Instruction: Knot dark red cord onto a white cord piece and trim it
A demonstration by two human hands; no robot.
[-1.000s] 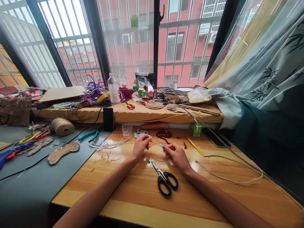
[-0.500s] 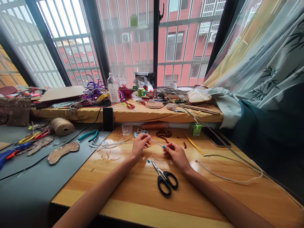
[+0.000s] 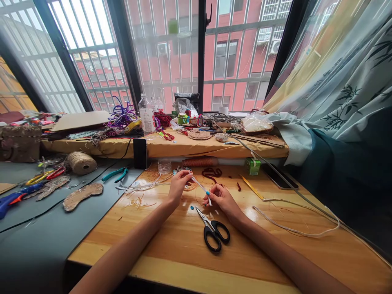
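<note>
A thin white cord [image 3: 199, 185] is stretched between my two hands above the wooden table. My left hand [image 3: 180, 184] pinches its upper end. Lower and to the right, my right hand [image 3: 221, 199] pinches the cord beside a small blue piece [image 3: 208, 193], and a short white end hangs below the fingers. Black-handled scissors [image 3: 213, 230] lie just in front of the hands, blades slightly apart. A small blue disc [image 3: 192, 207] rests left of their tips.
Teal pliers [image 3: 114, 174], a twine spool [image 3: 81, 163] and cardboard [image 3: 82, 197] lie left. A dark phone [image 3: 279, 176], green box [image 3: 253, 166], yellow tool [image 3: 251, 188] and loose white cord [image 3: 288, 229] are right. A cluttered ledge [image 3: 183, 151] runs behind.
My right hand has shifted slightly down and left along the cord, and a short white end now shows below its fingers. My left hand has barely moved.
</note>
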